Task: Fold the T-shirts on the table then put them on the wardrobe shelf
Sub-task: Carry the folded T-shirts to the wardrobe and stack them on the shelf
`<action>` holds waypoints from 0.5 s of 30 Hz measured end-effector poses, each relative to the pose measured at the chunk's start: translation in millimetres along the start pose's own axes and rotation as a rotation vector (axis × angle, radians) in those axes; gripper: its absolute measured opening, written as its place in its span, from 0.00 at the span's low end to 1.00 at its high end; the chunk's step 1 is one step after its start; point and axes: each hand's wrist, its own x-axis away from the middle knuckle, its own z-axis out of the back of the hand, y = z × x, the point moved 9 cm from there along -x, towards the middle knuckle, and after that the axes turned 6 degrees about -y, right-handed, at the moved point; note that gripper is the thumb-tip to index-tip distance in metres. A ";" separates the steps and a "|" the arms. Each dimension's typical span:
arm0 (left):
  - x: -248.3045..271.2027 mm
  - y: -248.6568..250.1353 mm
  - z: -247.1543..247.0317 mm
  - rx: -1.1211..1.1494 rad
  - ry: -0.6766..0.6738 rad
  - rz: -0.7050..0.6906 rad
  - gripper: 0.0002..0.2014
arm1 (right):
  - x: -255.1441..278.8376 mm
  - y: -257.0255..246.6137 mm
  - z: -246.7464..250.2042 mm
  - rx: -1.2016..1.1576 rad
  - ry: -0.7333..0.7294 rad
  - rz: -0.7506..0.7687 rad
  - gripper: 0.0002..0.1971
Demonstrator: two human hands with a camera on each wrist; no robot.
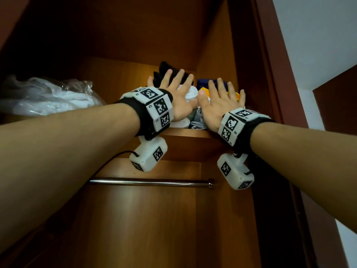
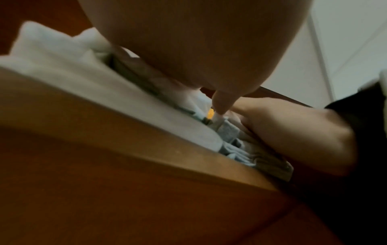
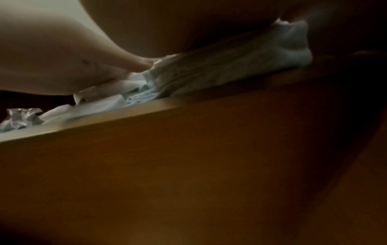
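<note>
Head view shows your left hand point(image 1: 176, 97) and right hand point(image 1: 218, 108), fingers straight, pressing the folded T-shirts point(image 1: 190, 120) at the wardrobe shelf point(image 1: 185, 133) front edge. Soft, light, slumpy: support them underneath, palms flat.

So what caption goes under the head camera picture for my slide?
Both hands, left hand and right hand, press flat against the folded T-shirts on the wardrobe shelf.

My hands point(image 1: 179, 97) cover most of the folded shirts point(image 1: 195, 120) at frame center, so I can't count them. Both wrist views are blurred and dark. The plastic bag point(image 1: 48, 95) runs off the left edge; its contents I can't make out.
</note>
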 end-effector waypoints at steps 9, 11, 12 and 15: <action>3.1 -6.6 -14.4 0.116 -0.074 0.059 0.41 | 8.1 -0.3 -1.9 -0.018 0.078 -0.049 0.39; 7.2 -8.9 -11.7 0.110 -0.089 0.072 0.40 | 13.8 0.4 -3.8 -0.047 0.108 -0.085 0.38; 9.7 -9.6 -9.7 0.116 -0.096 0.073 0.40 | 17.6 0.5 -5.9 -0.053 0.116 -0.099 0.37; 14.2 -16.1 -4.6 0.093 -0.076 0.101 0.42 | 23.7 0.5 -12.9 -0.034 0.118 -0.090 0.37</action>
